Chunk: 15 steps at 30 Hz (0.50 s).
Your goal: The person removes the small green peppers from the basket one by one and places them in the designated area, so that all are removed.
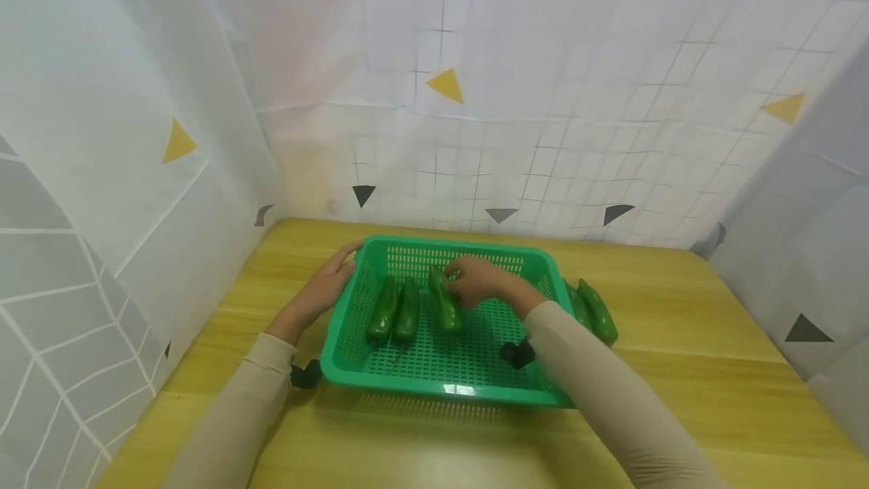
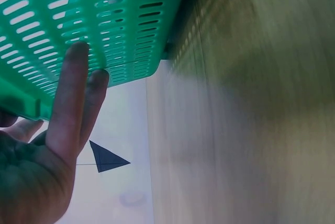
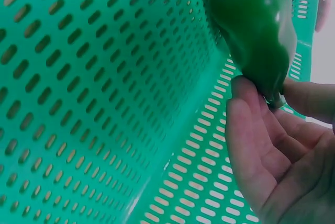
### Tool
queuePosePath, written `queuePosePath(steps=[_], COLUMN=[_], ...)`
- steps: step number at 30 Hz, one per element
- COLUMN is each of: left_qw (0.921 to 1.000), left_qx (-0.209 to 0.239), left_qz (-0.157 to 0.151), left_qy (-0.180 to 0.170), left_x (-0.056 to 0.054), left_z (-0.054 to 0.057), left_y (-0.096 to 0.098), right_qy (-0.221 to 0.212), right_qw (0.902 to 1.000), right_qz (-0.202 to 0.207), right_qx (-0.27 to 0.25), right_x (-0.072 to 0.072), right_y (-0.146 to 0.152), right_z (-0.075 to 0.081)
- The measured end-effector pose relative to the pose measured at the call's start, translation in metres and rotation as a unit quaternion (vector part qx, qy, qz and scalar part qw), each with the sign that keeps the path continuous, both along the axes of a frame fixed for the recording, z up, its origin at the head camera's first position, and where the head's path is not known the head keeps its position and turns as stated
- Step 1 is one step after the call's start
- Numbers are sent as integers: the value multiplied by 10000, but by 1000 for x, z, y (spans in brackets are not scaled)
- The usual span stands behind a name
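Note:
A green plastic basket with slotted walls stands on the table. My right hand reaches inside and pinches the narrow tip of a long green pepper; in the right wrist view, the pepper's stem end points away from the fingers. Two more green peppers lie side by side in the basket's left part. At the basket's left side rests my left hand. Its straight fingers touch the outer slotted wall in the left wrist view, with the thumb near the rim.
Outside the basket's right wall, two green peppers lie on the wooden table, one partly hidden by the rim. A patterned white curtain hangs behind the table and along both sides. Small black devices sit at the wrists.

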<state>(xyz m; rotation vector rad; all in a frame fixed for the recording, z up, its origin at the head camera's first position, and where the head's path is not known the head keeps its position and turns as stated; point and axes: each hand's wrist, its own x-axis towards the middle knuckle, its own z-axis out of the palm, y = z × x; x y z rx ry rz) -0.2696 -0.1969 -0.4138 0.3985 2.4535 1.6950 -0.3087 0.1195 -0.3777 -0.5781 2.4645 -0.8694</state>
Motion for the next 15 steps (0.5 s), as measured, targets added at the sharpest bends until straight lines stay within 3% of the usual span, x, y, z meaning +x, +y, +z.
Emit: queuePosePath(steps=[15], left_qw=[10000], left_qx=[44], left_qz=[-33], left_qy=[39], left_x=[1], left_z=[1], left_y=[2], right_qy=[5], right_qw=[9998], right_qz=[-109], right_qx=[-182], right_x=[3], right_y=[16], right_z=[6])
